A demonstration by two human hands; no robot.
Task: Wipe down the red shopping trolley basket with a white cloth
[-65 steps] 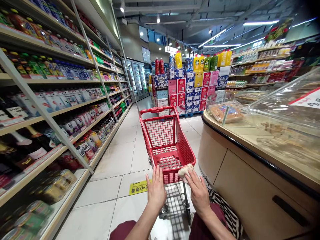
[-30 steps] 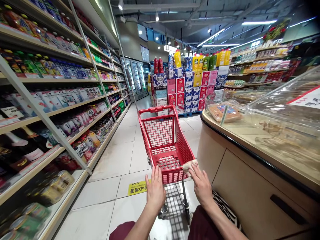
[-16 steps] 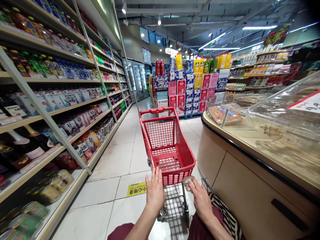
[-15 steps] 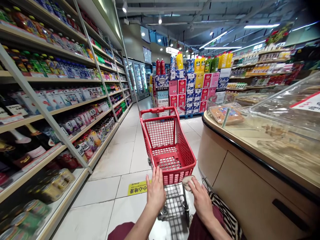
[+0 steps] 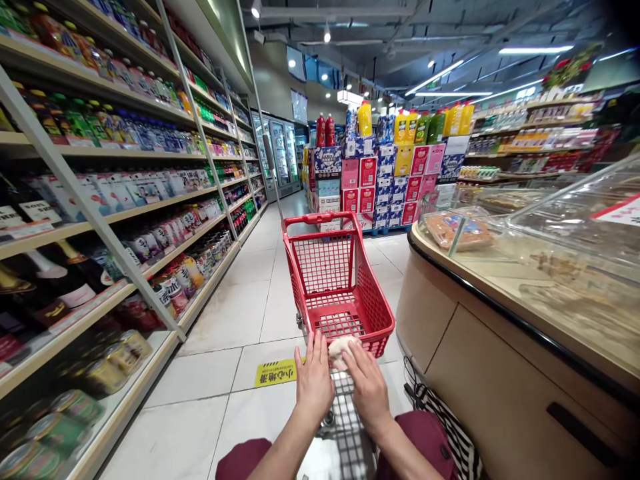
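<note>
A red plastic shopping cart stands in front of me, its basket showing only a bare grid floor. My left hand is at the near left corner of the basket, palm down with fingers stretched out, seemingly touching the rim. A crumpled off-white cloth lies under the fingers of my right hand, which presses it against the near rim, close beside my left hand. My right fingertips rest over the cloth's right side. Part of the near basket wall is hidden behind the hands and cloth.
Drink shelves line the left side. A rounded counter with clear covers and packaged food stands close on the right. Stacked drink boxes are ahead. A yellow floor sticker and a striped bag lie near the cart.
My right hand has moved left with the cloth, from the near right corner of the basket to the middle of its near rim. My left hand has stayed almost in place.
</note>
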